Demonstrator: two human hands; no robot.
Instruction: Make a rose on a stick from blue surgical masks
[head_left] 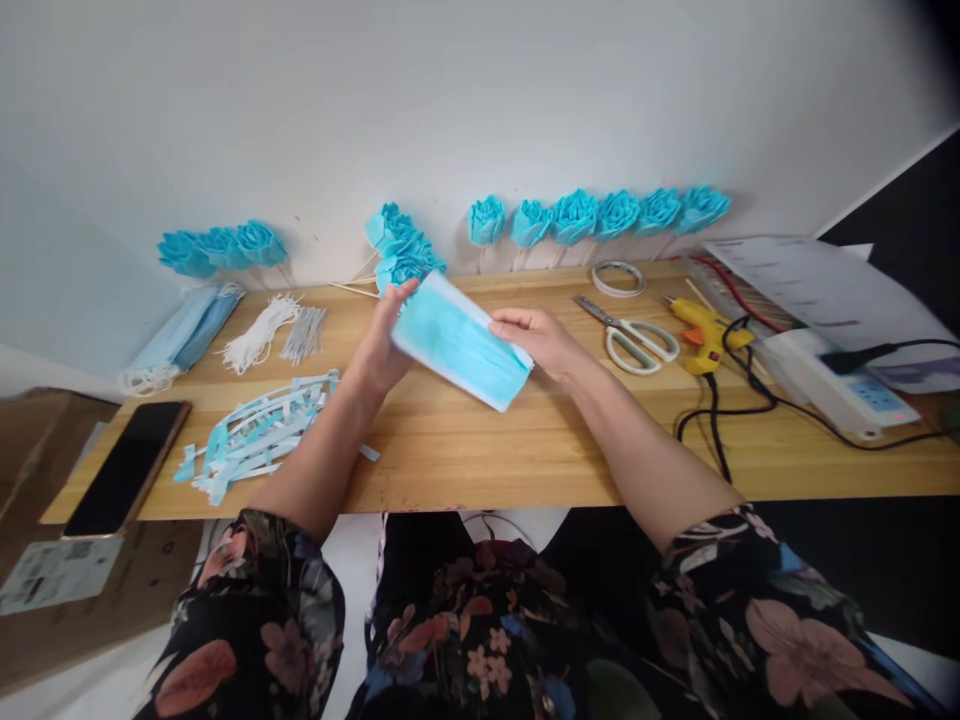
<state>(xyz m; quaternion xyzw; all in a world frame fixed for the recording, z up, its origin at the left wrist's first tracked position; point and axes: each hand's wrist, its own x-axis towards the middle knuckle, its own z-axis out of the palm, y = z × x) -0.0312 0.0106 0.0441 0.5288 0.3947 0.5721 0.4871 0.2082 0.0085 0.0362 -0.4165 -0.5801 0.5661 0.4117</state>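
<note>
Floral sleeves (pixel 262 610) fill the near edge, with the forearms reaching over the wooden table (pixel 465 460). At the near left lies a phone (pixel 127 468), and just right of it a loose heap of cut strips (pixel 255 430), partly behind the left forearm. In the middle, the mask (pixel 461 340) is held up, tilted down to the right. The left hand (pixel 386 340) is closed on its left end; the right hand (pixel 541 343) pinches its right side, thumb on top, fingers mostly hidden.

Right of the hands lie the scissors (pixel 637 340), blades together, then a yellow glue gun (pixel 705 335) with a black cord, and a white power strip (pixel 836 385). At the left are a stack of masks (pixel 184 335), white loops (pixel 262 332) and short wires (pixel 304 335). Farther off, beyond the scissors, is a tape roll (pixel 618 279). Along the far wall (pixel 420 100) stand blue flowers (pixel 574 215): three left, six right, with a cluster lying between.
</note>
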